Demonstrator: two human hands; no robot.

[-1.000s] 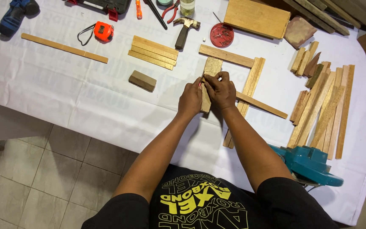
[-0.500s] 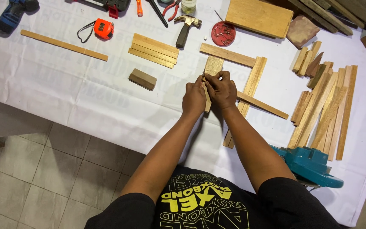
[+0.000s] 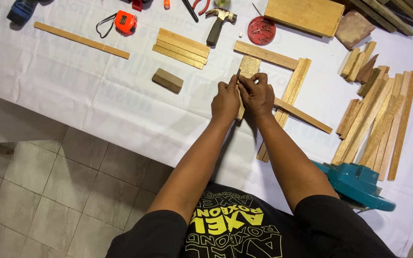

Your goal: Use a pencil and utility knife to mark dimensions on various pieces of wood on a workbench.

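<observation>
My left hand and my right hand meet over a short, speckled wooden slat that lies lengthwise away from me on the white-covered table. Both hands press on the slat's near half, fingers curled together at its middle. A thin dark pencil-like stick shows between the fingertips; which hand holds it is unclear. Just to the right lie two long slats side by side, crossed by a thinner strip. Another slat lies across the far end.
A stack of slats, a small brown block and a long strip lie left. Beyond are a hammer, an orange tape measure, a red lid of nails and a board. Several slats and a teal tool sit right.
Both hands have slid a little farther up the speckled slat and closed tighter together. The camera has shifted, so everything sits slightly right and higher in view.
</observation>
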